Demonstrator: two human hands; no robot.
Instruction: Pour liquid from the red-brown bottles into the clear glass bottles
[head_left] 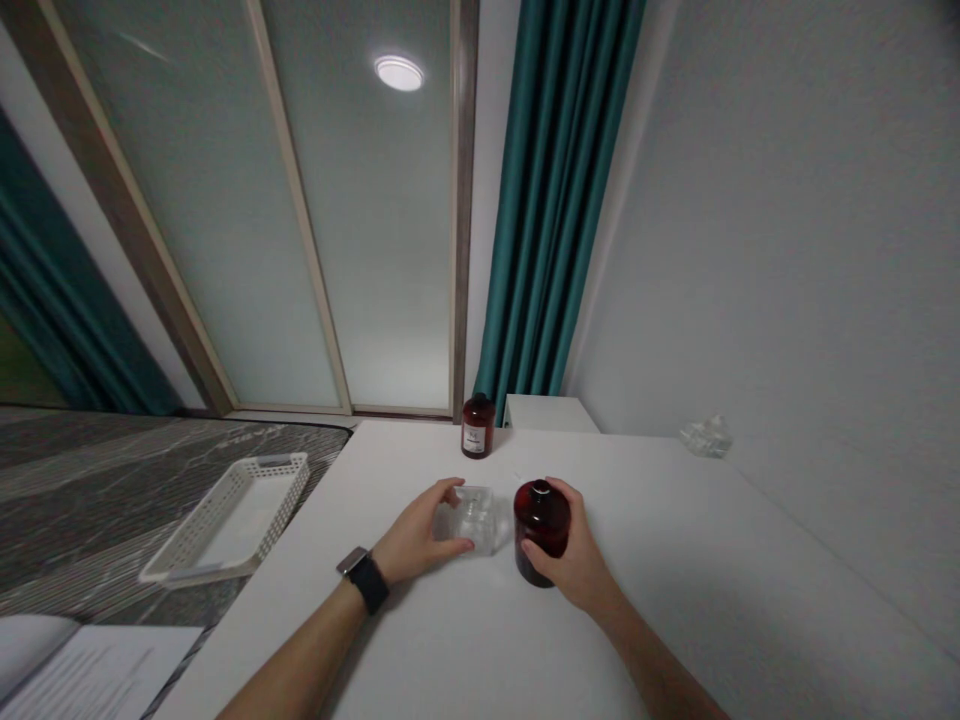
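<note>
My left hand (427, 530), with a dark-banded watch on its wrist, is closed around the left side of a clear, box-shaped container (478, 520) on the white table. Thumb and fingers lie on opposite edges of it. My right hand (571, 560) wraps the right side of a large dark amber bottle (538, 520), thumb across its front. The bottle stands upright, just right of the clear container and apart from it. A smaller amber bottle (478, 428) with a white label stands farther back, touched by neither hand.
Crumpled clear plastic (706, 437) lies at the table's back right, by the wall. Left of the white table (450, 650), a white perforated basket (247, 515) and an open book (112, 670) rest on a lower, dark patterned surface. A white box-like piece (551, 412) stands behind the table.
</note>
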